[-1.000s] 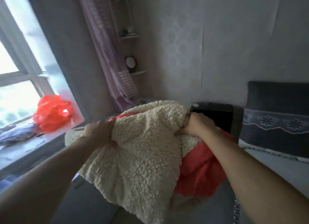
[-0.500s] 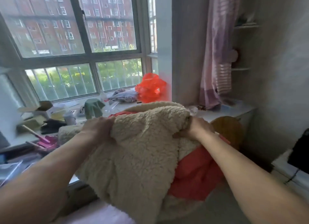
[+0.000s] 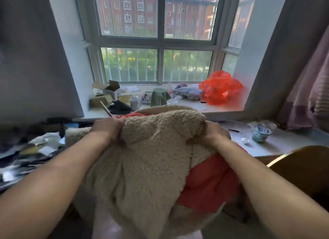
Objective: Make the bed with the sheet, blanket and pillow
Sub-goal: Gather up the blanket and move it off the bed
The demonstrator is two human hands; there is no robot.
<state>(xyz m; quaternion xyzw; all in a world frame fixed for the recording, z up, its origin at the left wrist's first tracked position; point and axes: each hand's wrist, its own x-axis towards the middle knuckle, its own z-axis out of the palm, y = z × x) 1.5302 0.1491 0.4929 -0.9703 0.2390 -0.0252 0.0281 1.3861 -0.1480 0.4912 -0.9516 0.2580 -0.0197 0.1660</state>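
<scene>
Head view: the blanket (image 3: 142, 167), cream fleece on one face and orange-red on the other, is held bunched in mid-air in front of the window (image 3: 160, 42), between the person and the table (image 3: 284, 146). The left hand (image 3: 106, 130) grips the upper left of the bundle and the right hand (image 3: 211, 135) grips the upper right, the fingers of both curled tightly into the fleece. An orange plastic bag (image 3: 220, 89) lies on the windowsill (image 3: 222, 108) behind, and a small tub (image 3: 260, 134) stands on the table at right.
</scene>
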